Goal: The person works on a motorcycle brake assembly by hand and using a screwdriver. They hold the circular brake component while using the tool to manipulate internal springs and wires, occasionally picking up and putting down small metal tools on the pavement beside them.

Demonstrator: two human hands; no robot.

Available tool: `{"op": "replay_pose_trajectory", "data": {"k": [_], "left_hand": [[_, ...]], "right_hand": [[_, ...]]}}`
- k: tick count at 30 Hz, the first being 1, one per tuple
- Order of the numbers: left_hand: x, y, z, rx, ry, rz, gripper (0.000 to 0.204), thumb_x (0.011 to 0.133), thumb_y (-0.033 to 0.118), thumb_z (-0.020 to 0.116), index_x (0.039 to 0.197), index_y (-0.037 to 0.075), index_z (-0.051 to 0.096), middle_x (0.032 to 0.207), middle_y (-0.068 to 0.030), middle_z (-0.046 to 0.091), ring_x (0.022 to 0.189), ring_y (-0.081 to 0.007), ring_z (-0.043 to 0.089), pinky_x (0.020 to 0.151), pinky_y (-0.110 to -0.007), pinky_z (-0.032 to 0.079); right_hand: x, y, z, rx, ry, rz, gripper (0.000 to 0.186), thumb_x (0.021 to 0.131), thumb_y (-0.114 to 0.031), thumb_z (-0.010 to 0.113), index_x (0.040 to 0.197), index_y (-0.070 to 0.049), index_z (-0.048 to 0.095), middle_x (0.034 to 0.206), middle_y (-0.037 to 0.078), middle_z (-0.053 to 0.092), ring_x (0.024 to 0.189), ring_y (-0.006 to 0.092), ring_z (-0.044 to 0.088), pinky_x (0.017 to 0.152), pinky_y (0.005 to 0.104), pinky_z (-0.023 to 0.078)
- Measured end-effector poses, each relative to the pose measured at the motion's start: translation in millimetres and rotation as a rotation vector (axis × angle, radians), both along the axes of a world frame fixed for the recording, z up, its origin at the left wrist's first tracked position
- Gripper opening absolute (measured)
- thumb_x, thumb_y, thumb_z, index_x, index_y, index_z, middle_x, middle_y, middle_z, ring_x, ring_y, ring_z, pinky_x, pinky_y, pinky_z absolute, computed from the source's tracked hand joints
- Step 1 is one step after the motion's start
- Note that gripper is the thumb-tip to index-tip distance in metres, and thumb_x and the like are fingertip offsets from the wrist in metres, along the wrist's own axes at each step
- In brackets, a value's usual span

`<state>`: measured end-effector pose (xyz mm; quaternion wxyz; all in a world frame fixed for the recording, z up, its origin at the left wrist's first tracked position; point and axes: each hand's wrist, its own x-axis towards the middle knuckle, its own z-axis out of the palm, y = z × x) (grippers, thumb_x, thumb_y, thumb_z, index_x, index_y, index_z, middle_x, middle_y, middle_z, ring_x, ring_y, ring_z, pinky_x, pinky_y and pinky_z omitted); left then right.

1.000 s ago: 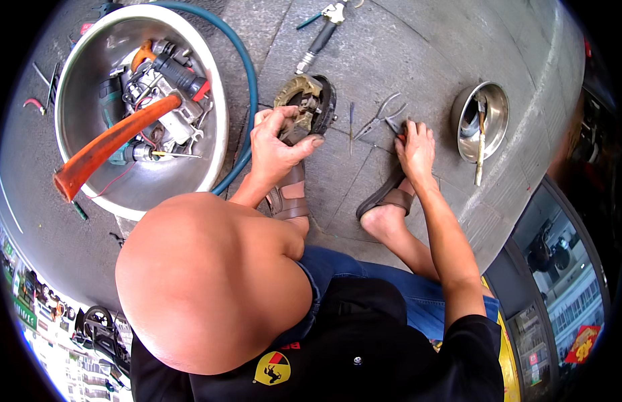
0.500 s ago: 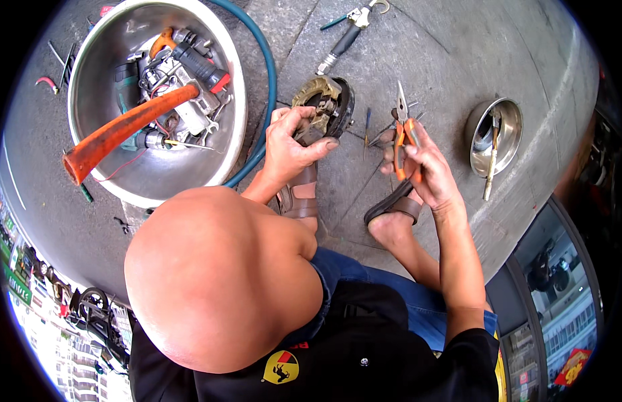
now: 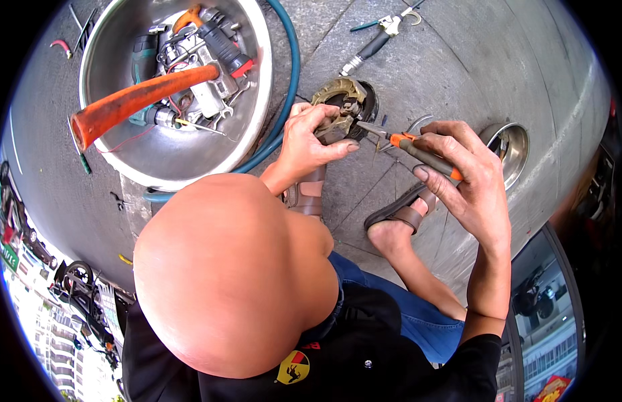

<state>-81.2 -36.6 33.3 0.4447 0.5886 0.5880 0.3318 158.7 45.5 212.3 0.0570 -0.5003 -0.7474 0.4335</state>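
My left hand is closed on the near left side of a brake shoe assembly, a round part with tan curved shoes and a dark rim, down by the floor. In my right hand are needle-nose pliers with orange and grey handles. They slant to the left, and their tips meet the right side of the assembly near its centre. Whether the jaws grip anything there I cannot tell. Thin metal pieces lie on the floor below the pliers, partly covered by them.
Left stands a large steel basin of tools, with an orange hammer handle sticking out. A blue hose curves beside it. An air tool lies beyond the assembly. Behind my right hand is a small steel bowl. My sandalled feet flank the work.
The pliers have swung from upright to pointing left, and their tips have reached the brake shoe assembly. My left hand keeps its hold. The whole view has shifted slightly.
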Motion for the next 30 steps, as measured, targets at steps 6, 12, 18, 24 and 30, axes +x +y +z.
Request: {"op": "replay_pose_trajectory", "data": {"k": [6,12,18,24,30], "left_hand": [[3.9,-0.5,-3.5,0.002,-0.017,0.021,0.066,0.058,0.047,0.089,0.103,0.002,0.070,0.091,-0.0119,0.072,0.086,-0.0283,0.063,0.089,-0.039,0.046],[-0.1,-4.6,-6.4,0.064,-0.004,0.015,0.065,0.057,0.045,0.089,0.103,0.002,0.070,0.092,-0.0123,0.072,0.086,-0.0296,0.063,0.089,-0.039,0.046],[3.0,-2.2,-6.6,0.071,0.003,0.028,0.066,0.057,0.045,0.088,0.103,0.001,0.070,0.093,-0.0121,0.072,0.086,-0.0299,0.063,0.089,-0.039,0.047],[5.2,-2.4,-7.7,0.038,-0.023,0.042,0.067,0.057,0.048,0.089,0.101,0.001,0.071,0.091,-0.0123,0.072,0.084,-0.0284,0.062,0.087,-0.038,0.047],[8.2,-5.4,-9.0,0.051,-0.024,0.068,0.067,0.056,0.047,0.089,0.102,0.002,0.071,0.088,-0.0114,0.070,0.087,-0.0284,0.060,0.086,-0.038,0.047]], "right_hand": [[-16.8,-0.1,-26.2,0.033,0.136,-0.036,0.034,0.078,-0.010,0.078,0.111,-0.005,0.070,0.106,0.012,0.066,0.092,0.0283,0.068,0.078,0.0362,0.056],[-31.2,-14.0,-44.3,-0.148,0.524,-0.060,0.034,0.083,-0.014,0.074,0.111,0.001,0.064,0.114,0.017,0.066,0.103,0.0276,0.067,0.085,0.0372,0.054],[-42.2,-29.9,-47.8,0.245,0.629,-0.433,0.009,0.089,-0.005,0.054,0.097,0.001,0.054,0.092,0.017,0.064,0.084,0.0199,0.061,0.078,0.0347,0.052],[-47.5,-35.1,-50.1,0.184,0.589,-0.515,0.014,0.094,-0.013,0.053,0.094,0.001,0.052,0.090,0.018,0.064,0.082,0.0183,0.058,0.074,0.0309,0.049],[-47.7,-40.3,-66.3,0.153,0.588,-0.631,0.011,0.091,-0.010,0.052,0.094,0.000,0.051,0.093,0.018,0.064,0.071,0.0113,0.051,0.067,0.0264,0.044]]}}
